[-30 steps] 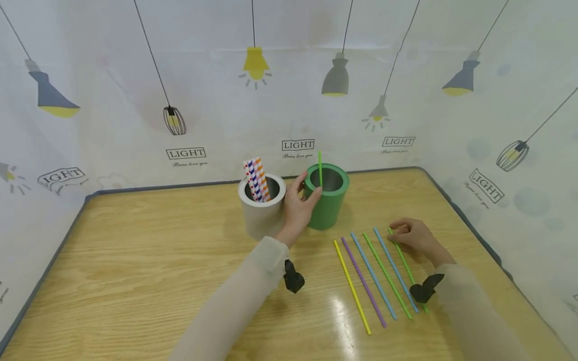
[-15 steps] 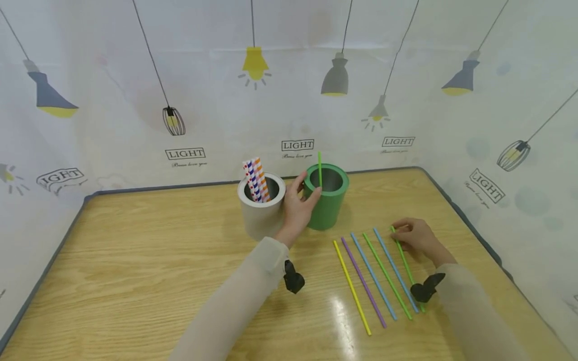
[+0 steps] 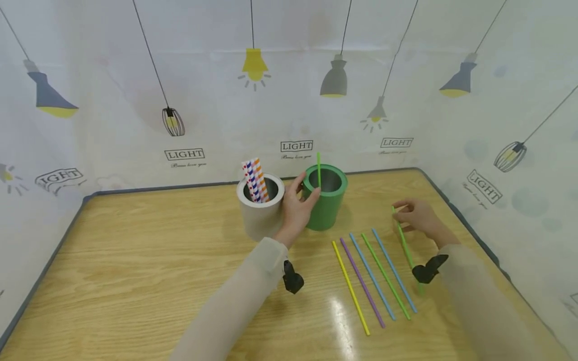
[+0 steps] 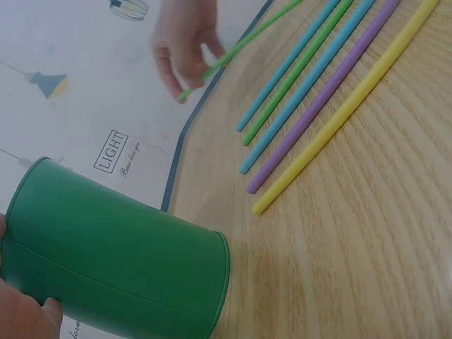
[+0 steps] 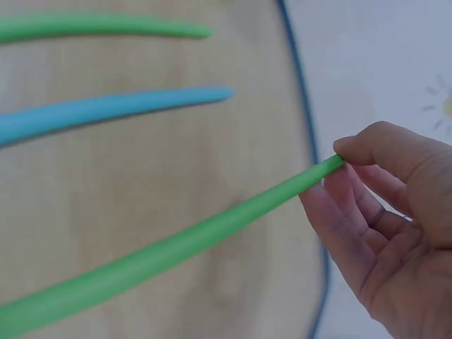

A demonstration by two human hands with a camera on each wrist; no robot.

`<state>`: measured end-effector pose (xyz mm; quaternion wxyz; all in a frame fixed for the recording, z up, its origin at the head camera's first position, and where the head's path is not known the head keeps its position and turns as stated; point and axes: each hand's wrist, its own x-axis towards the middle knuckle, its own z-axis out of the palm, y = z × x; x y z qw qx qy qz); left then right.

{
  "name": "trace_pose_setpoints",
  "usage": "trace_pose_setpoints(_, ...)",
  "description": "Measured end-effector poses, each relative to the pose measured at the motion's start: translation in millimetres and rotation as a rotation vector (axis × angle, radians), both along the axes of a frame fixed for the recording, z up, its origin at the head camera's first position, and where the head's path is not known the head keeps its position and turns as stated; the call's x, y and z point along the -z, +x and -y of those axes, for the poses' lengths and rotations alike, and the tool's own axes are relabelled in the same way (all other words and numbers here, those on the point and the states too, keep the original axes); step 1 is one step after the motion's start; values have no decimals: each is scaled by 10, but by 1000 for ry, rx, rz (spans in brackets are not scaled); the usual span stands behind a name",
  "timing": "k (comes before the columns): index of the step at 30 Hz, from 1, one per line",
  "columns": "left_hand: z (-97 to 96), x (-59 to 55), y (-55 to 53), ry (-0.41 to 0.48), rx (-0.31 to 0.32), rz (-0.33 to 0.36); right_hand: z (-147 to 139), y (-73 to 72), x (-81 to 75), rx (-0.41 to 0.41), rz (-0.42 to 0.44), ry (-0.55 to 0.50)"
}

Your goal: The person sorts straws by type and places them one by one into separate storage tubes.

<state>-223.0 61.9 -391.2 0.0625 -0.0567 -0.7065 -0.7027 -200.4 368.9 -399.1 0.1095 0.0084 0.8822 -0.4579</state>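
My left hand [image 3: 298, 208] holds the green cup [image 3: 328, 208] by its near left side, thumb and fingers spread around it. One green straw [image 3: 319, 168] stands upright in that cup. My right hand [image 3: 419, 219] pinches another green straw [image 5: 212, 229] near its far end, between thumb and fingertips. This straw is tilted, its far end raised over the table, as the left wrist view also shows. Left of it lies a row of straws: a blue straw [image 3: 394, 271], a green straw [image 3: 386, 276], a second blue straw [image 3: 372, 276], a purple straw [image 3: 362, 282] and a yellow straw [image 3: 350, 287].
A white cup [image 3: 262, 218] with several patterned paper straws [image 3: 256, 180] stands just left of my left hand. The wooden table [image 3: 149, 271] meets a lamp-printed backdrop [image 3: 217, 100] along a dark edge at the back and sides.
My right hand has raised the rightmost green straw off the table and moved it away from me, toward the back. My left hand stays on the green cup.
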Motion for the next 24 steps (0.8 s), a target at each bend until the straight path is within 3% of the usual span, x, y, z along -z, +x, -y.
trace_pose_setpoints(9, 14, -5, -11, 6, 19, 0, 146, -309, -458, -37, -137, -2)
trace_pose_setpoints(18, 20, 18, -16, -3, 19, 7, 451, -420, -796, -36, -289, -32)
trace_pose_setpoints(24, 30, -19, 14, 2, 22, -12, 566, -466, -927, -20, -326, -52)
